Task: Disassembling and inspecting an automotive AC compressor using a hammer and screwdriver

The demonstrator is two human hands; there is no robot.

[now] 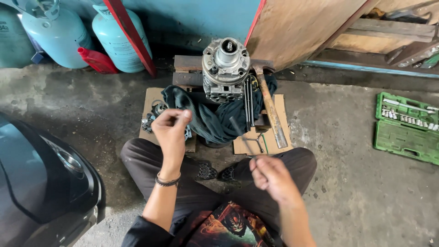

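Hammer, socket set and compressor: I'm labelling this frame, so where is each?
Hammer (273, 114), head view, wooden handle.
Socket set (406, 139), head view, green lid.
Compressor (226, 68), head view, round metal front.

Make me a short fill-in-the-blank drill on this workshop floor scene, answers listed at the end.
1. The metal compressor body stands upright on a dark ____ draped beneath it.
2. The hammer with the wooden handle lies to the ____ of the compressor body.
3. The open socket set case on the concrete floor is coloured ____.
4. The right hand holds a thin metal ____, while the left hand is raised beside it.

Answers: cloth; right; green; rod
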